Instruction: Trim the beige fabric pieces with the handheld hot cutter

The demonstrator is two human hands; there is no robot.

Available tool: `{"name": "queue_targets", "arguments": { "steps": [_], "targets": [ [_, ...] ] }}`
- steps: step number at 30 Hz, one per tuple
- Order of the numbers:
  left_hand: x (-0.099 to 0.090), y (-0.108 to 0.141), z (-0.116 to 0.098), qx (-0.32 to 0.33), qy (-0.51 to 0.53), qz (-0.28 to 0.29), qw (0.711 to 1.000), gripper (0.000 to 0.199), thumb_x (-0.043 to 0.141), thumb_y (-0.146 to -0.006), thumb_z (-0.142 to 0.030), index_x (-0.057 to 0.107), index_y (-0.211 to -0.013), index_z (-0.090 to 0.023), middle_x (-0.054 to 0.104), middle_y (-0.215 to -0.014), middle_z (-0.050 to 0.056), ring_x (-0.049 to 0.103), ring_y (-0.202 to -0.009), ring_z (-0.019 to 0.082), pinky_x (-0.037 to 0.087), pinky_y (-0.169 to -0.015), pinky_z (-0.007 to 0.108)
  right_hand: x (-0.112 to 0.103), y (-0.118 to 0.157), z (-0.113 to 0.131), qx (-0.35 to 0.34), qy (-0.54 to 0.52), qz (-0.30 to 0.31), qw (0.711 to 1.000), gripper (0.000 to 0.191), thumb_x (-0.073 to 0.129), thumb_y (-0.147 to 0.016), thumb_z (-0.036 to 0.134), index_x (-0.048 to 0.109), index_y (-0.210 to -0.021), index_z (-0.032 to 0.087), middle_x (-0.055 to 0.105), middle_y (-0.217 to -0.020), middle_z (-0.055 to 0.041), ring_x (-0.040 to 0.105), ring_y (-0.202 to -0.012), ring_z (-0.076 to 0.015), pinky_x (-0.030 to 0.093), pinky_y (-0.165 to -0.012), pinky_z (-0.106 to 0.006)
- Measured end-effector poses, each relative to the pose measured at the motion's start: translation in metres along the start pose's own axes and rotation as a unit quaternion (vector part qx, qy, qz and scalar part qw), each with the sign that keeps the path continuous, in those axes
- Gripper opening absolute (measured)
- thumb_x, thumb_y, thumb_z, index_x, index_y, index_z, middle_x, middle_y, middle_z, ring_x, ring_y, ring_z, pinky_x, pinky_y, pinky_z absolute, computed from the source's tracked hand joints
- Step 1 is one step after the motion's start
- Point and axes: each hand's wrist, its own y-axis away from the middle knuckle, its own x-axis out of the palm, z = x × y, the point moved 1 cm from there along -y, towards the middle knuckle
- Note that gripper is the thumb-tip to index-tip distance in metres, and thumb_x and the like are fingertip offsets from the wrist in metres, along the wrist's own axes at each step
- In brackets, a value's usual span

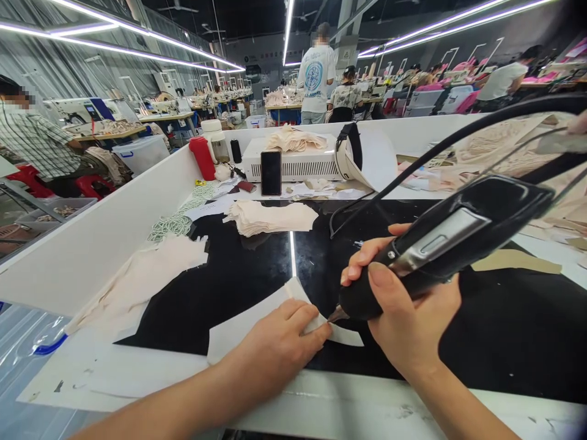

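Note:
My left hand (282, 339) presses down on a white curved flat piece (233, 327), its fingers curled and close together. Under those fingers lies a small pale strip (293, 288), partly hidden. Wrapped around a black corded handheld power tool (452, 229) is my right hand (408, 324), with the thumb along its side. The tool slants down to the left, and its pointed metal tip (337, 315) is at the edge of the white piece, close beside my left fingertips. A black mat (252, 269) lies beneath the piece.
Pale fabric stacks (275, 218) lie at the mat's back and left (156, 275). Behind stand a phone (271, 173), a white vented box (298, 162) and a red bottle (202, 157). The tool's thick cable (440, 146) arches at right. A low white wall (105, 226) borders the table.

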Motion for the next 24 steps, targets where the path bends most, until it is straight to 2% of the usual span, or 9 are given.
{"name": "queue_targets", "arguments": {
  "steps": [7,14,19,24],
  "targets": [
    [0.0,-0.004,-0.002,-0.024,0.017,-0.05,0.998,0.03,0.05,-0.121,-0.017,0.078,-0.131,-0.015,0.072,-0.126,0.017,0.072,-0.118,0.03,0.068,-0.108,0.044,0.001,-0.003,0.001,0.0,0.014,-0.004,1.0,0.044,0.096,-0.091,0.025,0.068,-0.124,0.031,0.077,-0.087,0.0088,0.072,-0.061,-0.0149,0.063,-0.057,-0.03],
    [0.001,-0.003,-0.002,-0.036,0.038,-0.044,0.998,0.026,0.055,-0.12,-0.019,0.079,-0.13,-0.018,0.071,-0.124,0.016,0.071,-0.115,0.028,0.068,-0.106,0.043,0.005,-0.003,-0.005,0.0,0.021,-0.004,1.0,0.046,0.096,-0.09,0.028,0.066,-0.124,0.031,0.077,-0.087,0.009,0.072,-0.061,-0.0142,0.063,-0.06,-0.03],
    [0.001,-0.003,-0.003,-0.043,0.038,-0.044,0.997,0.026,0.055,-0.12,-0.019,0.08,-0.128,-0.018,0.07,-0.123,0.015,0.07,-0.113,0.028,0.068,-0.104,0.041,0.003,-0.007,-0.007,-0.011,0.046,0.005,0.999,0.044,0.094,-0.095,0.038,0.064,-0.128,0.033,0.076,-0.087,0.0085,0.072,-0.061,-0.0152,0.063,-0.06,-0.032],
    [0.001,-0.004,-0.003,-0.047,0.046,-0.036,0.997,0.026,0.056,-0.121,-0.021,0.079,-0.133,-0.019,0.07,-0.126,0.015,0.071,-0.115,0.027,0.067,-0.106,0.041,0.005,-0.011,-0.01,-0.012,0.021,0.008,1.0,0.046,0.097,-0.093,0.042,0.065,-0.125,0.032,0.075,-0.088,0.0088,0.071,-0.062,-0.0147,0.063,-0.061,-0.032]
  ]
}}
